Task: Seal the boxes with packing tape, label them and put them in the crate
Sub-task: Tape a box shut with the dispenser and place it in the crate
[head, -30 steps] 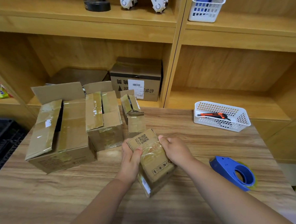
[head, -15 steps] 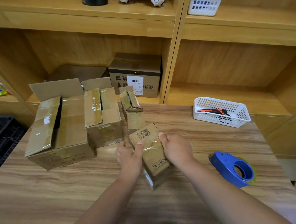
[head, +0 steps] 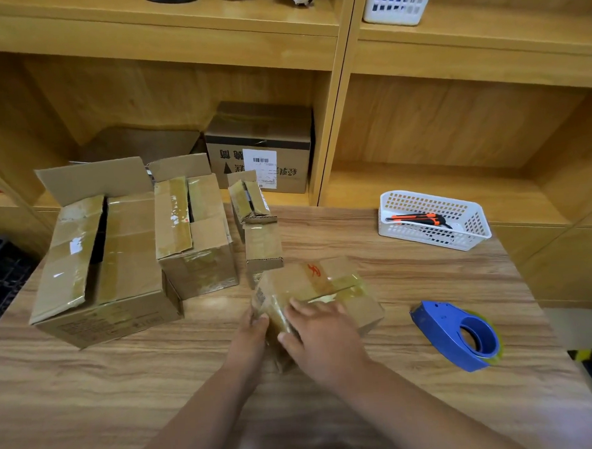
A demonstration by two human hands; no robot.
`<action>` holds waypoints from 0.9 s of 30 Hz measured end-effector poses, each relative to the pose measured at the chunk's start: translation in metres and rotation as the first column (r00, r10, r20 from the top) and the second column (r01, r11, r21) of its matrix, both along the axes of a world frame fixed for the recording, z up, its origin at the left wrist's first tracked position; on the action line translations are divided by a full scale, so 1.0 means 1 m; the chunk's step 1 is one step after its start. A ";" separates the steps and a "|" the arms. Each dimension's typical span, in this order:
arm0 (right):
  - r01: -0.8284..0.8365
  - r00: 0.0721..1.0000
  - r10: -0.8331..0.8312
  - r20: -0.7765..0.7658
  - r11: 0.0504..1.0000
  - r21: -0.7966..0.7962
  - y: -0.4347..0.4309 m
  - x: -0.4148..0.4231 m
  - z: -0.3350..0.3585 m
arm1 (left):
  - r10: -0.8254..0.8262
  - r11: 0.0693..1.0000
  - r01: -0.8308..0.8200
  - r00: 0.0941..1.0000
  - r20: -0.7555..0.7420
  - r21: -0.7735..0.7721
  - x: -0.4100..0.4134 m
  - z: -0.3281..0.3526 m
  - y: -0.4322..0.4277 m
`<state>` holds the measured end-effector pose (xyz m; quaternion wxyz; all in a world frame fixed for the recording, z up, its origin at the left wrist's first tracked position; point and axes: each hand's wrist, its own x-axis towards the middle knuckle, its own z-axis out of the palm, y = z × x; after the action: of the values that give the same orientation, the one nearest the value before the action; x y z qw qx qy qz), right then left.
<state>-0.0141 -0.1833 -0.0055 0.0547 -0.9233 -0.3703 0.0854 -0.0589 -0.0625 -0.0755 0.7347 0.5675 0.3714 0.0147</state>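
- Pressing on the small box (head: 328, 284), the right hand (head: 323, 339) lies flat, with fingers spread over the taped top and the thumb against the near face.
- The left hand (head: 254, 329) holds the box's left end, fingers curled round that corner.
- The box sits on the table (head: 90, 389), just in front of the open boxes (head: 192, 229), with the tape dispenser (head: 461, 335) near on the right.
- It is probably light and stiff, but the glossy tape looks slippery, so grip the two cardboard ends rather than the taped seam.
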 end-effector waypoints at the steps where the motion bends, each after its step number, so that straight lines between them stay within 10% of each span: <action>1: -0.027 0.999 0.028 -0.016 1.000 0.011 -0.001 -0.002 -0.006 | 0.010 1.000 -0.009 1.000 0.008 -0.021 0.000 0.000 0.002; 9: -0.193 0.944 0.193 -0.268 0.981 0.027 0.000 -0.005 -0.031 | -0.039 0.999 0.039 0.999 0.030 0.017 -0.002 -0.013 -0.001; 27: -0.209 0.967 0.214 -0.135 0.977 0.051 -0.048 0.048 -0.047 | -0.129 0.922 0.151 0.988 -0.085 0.355 0.003 -0.026 -0.002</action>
<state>0.0343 -0.2314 -0.0520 0.0876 -0.8691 -0.4636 0.1484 -0.0562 -0.0644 -0.1019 0.6057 0.7179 0.3430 0.0132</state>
